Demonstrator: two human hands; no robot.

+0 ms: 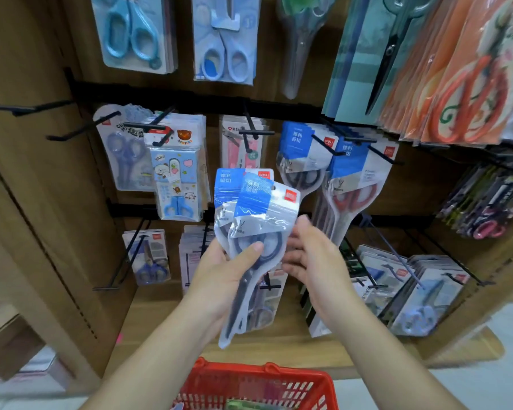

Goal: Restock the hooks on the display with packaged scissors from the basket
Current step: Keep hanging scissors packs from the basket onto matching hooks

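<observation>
My left hand (228, 270) grips two packaged scissors (253, 220), clear bags with blue-and-white header cards and black-handled scissors inside, fanned apart in front of the display. The thumb lies across the front pack. My right hand (311, 258) is beside the packs on their right, fingers relaxed and touching the edge of the front pack. Matching packs (304, 161) hang on a hook (328, 145) up and to the right. The red basket (314, 383) stands below my arms at the bottom edge.
Wooden display with black rails and hooks. Bare hooks (27, 109) jut out at the left, and another bare hook (251, 128) sticks out in the centre. Red-handled scissors packs (356, 184) hang right of the matching ones. Lower rows hold several more packs.
</observation>
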